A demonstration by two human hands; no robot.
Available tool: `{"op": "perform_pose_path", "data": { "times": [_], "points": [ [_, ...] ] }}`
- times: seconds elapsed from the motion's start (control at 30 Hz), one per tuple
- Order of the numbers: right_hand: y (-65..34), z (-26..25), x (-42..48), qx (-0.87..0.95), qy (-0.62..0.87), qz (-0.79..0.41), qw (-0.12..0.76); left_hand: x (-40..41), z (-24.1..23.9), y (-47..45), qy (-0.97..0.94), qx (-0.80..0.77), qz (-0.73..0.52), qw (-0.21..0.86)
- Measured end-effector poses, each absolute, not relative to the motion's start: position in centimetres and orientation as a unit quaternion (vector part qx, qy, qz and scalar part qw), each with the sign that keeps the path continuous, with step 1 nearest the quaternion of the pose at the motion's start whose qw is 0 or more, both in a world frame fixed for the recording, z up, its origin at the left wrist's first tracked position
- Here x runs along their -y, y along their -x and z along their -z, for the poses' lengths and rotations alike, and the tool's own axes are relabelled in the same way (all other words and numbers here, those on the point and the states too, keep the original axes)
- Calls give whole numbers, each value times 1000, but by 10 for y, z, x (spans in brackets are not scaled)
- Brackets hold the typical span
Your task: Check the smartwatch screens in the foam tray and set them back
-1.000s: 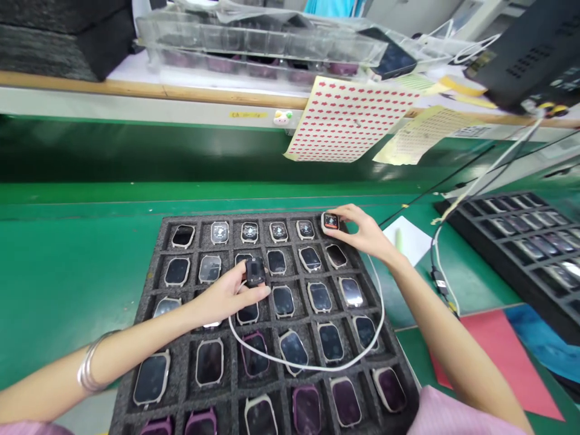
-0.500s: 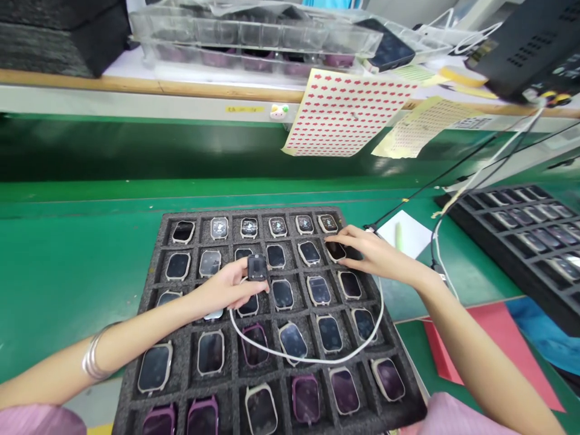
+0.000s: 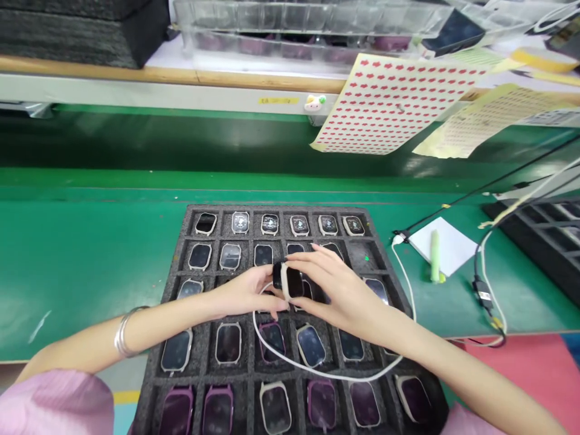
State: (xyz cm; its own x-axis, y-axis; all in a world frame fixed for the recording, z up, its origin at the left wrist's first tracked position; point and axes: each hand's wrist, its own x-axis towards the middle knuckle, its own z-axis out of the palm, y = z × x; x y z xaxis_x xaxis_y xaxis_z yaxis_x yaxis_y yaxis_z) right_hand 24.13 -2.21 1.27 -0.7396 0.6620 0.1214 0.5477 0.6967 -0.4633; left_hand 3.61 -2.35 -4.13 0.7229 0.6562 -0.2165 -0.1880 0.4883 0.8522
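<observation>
Above the middle of a dark grey foam tray [image 3: 247, 380], my two hands meet. My left hand [image 3: 256, 290] is closed on a small black charging dock [image 3: 277, 275] with a white cable [image 3: 326, 376] looping from it. Between the fingers of my right hand [image 3: 328, 281] is a smartwatch [image 3: 293, 283], beige-cased with a dark screen and no strap. Its back faces the dock and is against or very close to it; contact is hidden. Rows of watch bodies sit in the tray's compartments, some purple, such as a purple watch [image 3: 321, 403]. Several in the far row have lit screens.
A second foam tray [image 3: 534, 241] stands at right. Nearer are a white paper [image 3: 453, 244], a green marker [image 3: 435, 257] and a cable connector [image 3: 484, 293]. Sticker sheets [image 3: 394, 106] hang from the shelf edge, below clear plastic trays [image 3: 317, 18].
My right hand has lifted a watch out of its compartment in the second row at right and brought it left to the dock in my left hand. The view has shifted.
</observation>
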Motion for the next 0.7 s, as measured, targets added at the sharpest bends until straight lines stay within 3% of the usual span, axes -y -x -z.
{"op": "perform_pose_path", "data": {
  "times": [0.23, 0.7],
  "points": [
    [-224, 5, 8, 924, 311, -169, 146, 26, 48, -36, -458, -288, -267, 798],
    [-222, 15, 9, 880, 330, -262, 220, 25, 36, -33, -449, -335, -245, 791]
  ]
}}
